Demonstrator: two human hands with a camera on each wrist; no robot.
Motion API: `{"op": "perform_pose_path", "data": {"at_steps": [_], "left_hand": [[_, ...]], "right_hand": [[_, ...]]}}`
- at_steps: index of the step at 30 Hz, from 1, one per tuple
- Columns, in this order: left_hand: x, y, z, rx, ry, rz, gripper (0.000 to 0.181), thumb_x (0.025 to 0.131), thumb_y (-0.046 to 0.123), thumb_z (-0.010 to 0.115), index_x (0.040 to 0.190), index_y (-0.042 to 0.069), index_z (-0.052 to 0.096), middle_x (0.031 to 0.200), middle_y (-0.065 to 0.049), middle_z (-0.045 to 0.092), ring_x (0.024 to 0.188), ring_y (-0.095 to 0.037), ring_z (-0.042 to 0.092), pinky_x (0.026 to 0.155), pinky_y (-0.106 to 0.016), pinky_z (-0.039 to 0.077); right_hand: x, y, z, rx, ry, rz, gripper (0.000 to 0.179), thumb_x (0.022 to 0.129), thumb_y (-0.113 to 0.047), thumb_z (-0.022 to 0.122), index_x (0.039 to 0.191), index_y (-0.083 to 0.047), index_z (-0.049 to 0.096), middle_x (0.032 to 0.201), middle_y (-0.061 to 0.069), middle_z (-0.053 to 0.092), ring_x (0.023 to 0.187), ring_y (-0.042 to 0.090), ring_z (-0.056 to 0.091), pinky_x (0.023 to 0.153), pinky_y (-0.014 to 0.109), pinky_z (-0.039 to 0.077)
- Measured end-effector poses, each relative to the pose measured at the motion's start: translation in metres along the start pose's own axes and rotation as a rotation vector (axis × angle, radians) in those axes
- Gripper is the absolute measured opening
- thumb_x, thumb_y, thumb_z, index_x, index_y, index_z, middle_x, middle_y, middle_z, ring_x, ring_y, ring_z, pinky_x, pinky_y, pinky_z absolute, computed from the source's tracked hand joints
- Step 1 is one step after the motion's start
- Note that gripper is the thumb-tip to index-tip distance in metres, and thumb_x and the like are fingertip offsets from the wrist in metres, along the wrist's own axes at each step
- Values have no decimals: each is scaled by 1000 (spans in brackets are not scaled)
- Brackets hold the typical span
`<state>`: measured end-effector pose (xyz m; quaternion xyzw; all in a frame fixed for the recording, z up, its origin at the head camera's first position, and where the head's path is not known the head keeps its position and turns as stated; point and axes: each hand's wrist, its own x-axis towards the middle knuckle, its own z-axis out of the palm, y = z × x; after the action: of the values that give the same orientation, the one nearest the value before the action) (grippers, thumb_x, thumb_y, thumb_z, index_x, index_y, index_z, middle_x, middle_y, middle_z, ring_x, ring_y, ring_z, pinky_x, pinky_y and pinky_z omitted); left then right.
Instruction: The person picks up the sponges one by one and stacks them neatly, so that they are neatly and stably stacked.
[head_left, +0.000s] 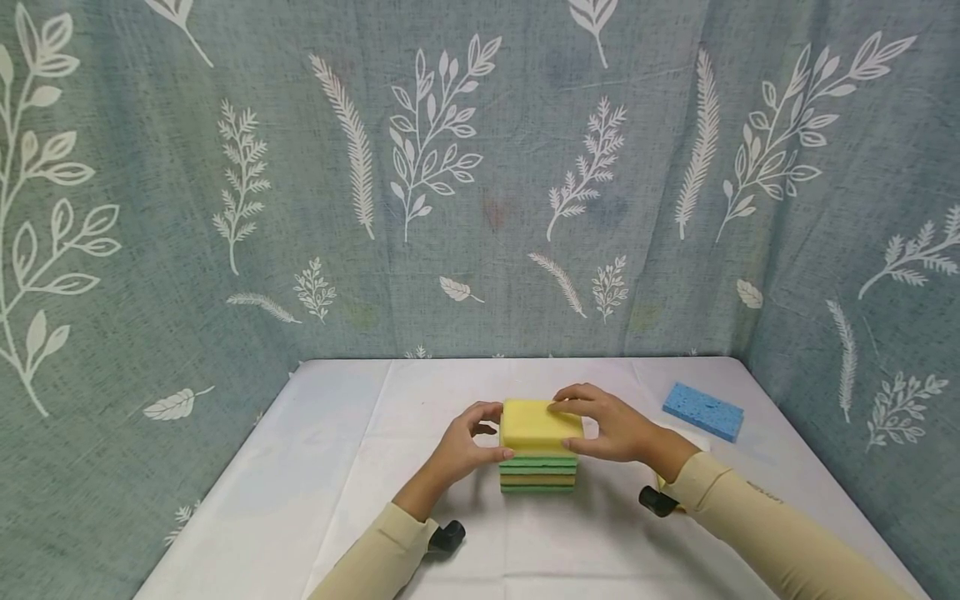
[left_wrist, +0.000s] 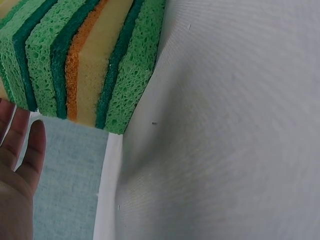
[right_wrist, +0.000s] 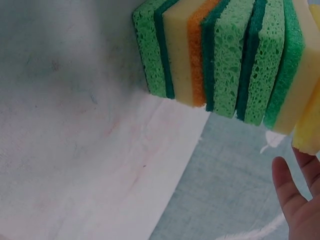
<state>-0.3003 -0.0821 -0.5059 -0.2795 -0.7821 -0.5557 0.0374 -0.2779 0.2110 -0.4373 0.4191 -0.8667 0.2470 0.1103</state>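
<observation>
Gripping one yellow sponge [head_left: 534,429] at opposite ends, your left hand [head_left: 467,443] and right hand [head_left: 617,427] each hold it between thumb and spread fingers, on top of a stack on the table [head_left: 337,467]. You have five sponges under it — three green sponges [right_wrist: 232,55], one beige-and-orange sponge [right_wrist: 177,52], one beige-and-green sponge [right_wrist: 300,85] — and one blue sponge [head_left: 702,411] well apart, to the right.
</observation>
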Motion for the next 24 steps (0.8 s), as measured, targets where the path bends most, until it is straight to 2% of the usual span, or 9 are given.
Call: {"op": "perform_pose_path", "data": {"at_steps": [9,17,24], "left_hand": [[-1,3,0,10,-2,-12,71,69,36,88,131,19,58,115,6,59,107,-12,55,93,-38,49],[-1,5,-1,-10,-24,9,70,72,33,87,132,15,56,118,4,58,110,-17,54,95,-49,47],[-1,8,-1,-2,-35,7,70,72,31,87,132,14,56,119,3,57,110,-17,53,94,-46,48]], "right_hand": [[1,-2,4,-4,-11,-18,48,89,-41,68,131,-18,61,132,-1,52,122,18,48,96,46,46],[1,-1,5,13,-20,-16,48,90,-41,67,131,-19,61,132,-1,52,123,18,48,97,47,45],[0,1,6,19,-31,-4,49,89,-43,68,132,-19,61,133,-1,51,123,18,47,97,47,45]]}}
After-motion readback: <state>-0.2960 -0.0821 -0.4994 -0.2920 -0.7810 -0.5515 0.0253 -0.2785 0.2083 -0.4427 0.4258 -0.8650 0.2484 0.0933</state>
